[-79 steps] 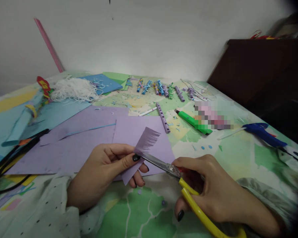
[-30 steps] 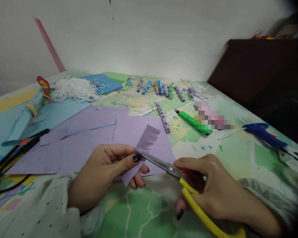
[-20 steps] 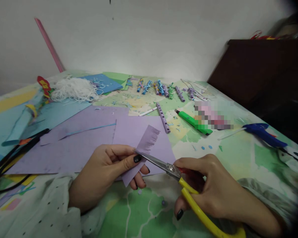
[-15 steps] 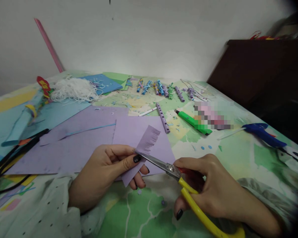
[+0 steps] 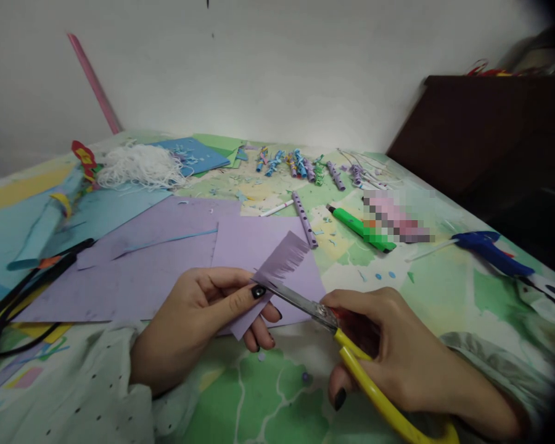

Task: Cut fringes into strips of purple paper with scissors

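My left hand [image 5: 213, 314] pinches a strip of purple paper [image 5: 284, 259] between thumb and fingers. The strip's upper part is cut into a fringe along its right edge, and its plain lower end hangs below my thumb. My right hand [image 5: 388, 345] grips scissors [image 5: 370, 382] with yellow handles, fingers through the loops. Their blades lie across the strip right beside my left thumb and look nearly closed. Under the strip lies a square purple sheet [image 5: 250, 240] on top of a larger purple sheet [image 5: 166, 253].
Ahead lie a dotted purple paper tube [image 5: 304, 219], a green utility knife [image 5: 361, 228] and several small fringed rolls [image 5: 298, 163]. A blue glue gun [image 5: 493, 250] rests at the right. White string [image 5: 139, 166] and a light-blue paper roll [image 5: 44, 231] are at the left.
The scissors and strip have shifted slightly to the right. The strip's fringe tilts further right and its cut pieces spread more. Both hands keep their holds.
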